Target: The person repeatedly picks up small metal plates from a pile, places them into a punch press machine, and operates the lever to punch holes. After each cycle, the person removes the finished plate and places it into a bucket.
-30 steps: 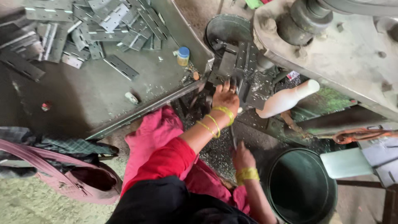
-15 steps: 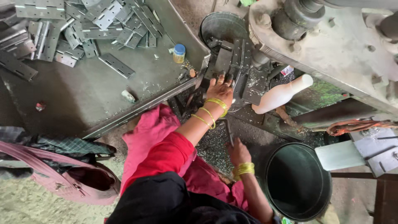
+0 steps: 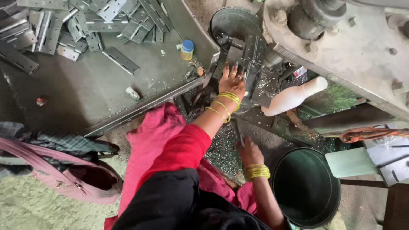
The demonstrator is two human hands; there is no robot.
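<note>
My left hand (image 3: 232, 81), with yellow bangles and a red sleeve behind it, lies flat with fingers spread on grey metal plates (image 3: 251, 53) at the bed of a heavy press machine (image 3: 341, 38). Lower down, my right hand (image 3: 249, 151), also in yellow bangles, is closed around a thin metal rod (image 3: 237, 130) that rises from the fist. Metal shavings (image 3: 221, 149) cover the floor between the two hands.
A large steel tray (image 3: 85, 93) at the left holds several perforated metal strips (image 3: 121, 60) and a small blue-capped bottle (image 3: 186, 50). A white handle (image 3: 294, 97) sticks out of the machine. A dark green bucket (image 3: 304, 187) stands at the lower right, a pink bag (image 3: 64, 179) at the lower left.
My left hand has slid a little further onto the plates at the press and its fingers have spread. My right hand has stayed on the rod.
</note>
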